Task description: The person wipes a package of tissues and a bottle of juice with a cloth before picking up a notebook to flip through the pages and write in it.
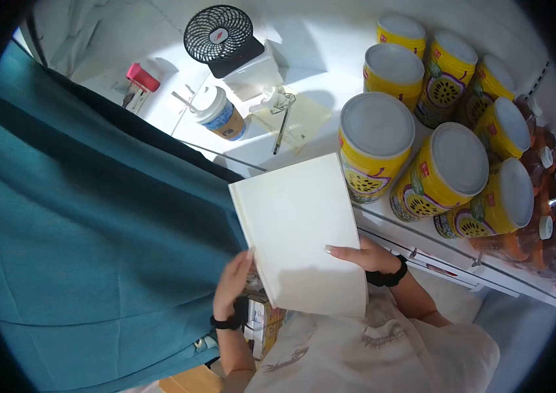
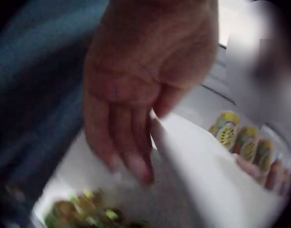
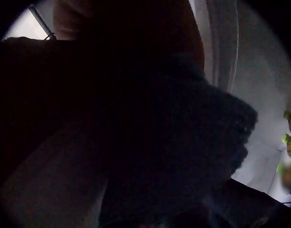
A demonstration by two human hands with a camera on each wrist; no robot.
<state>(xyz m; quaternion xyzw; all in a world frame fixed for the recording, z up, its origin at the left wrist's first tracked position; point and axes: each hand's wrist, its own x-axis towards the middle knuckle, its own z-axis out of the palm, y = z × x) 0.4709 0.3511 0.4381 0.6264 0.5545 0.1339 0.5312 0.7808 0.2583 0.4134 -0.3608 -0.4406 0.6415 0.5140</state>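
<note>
A plain white book [image 1: 297, 229] with blank pale faces lies tilted in front of the person's torso, its spine along the left side. The right hand [image 1: 371, 256] grips its right edge, thumb flat on top and fingers hidden beneath. At the lower part of the spine is the left hand [image 1: 233, 280], its fingers fairly straight and pointing up along that edge. In the left wrist view the left hand [image 2: 131, 104] hangs with extended fingers beside the white book [image 2: 202, 166]. Dark shadow and a black wristband [image 3: 183, 137] fill most of the right wrist view.
Several yellow canisters [image 1: 377, 124] with grey lids stand on the white counter, beside orange bottles [image 1: 543, 190]. A black fan [image 1: 217, 34], a lidded cup [image 1: 222, 114], a pen [image 1: 282, 131] and paper lie further back. A teal curtain [image 1: 107, 229] hangs on the left.
</note>
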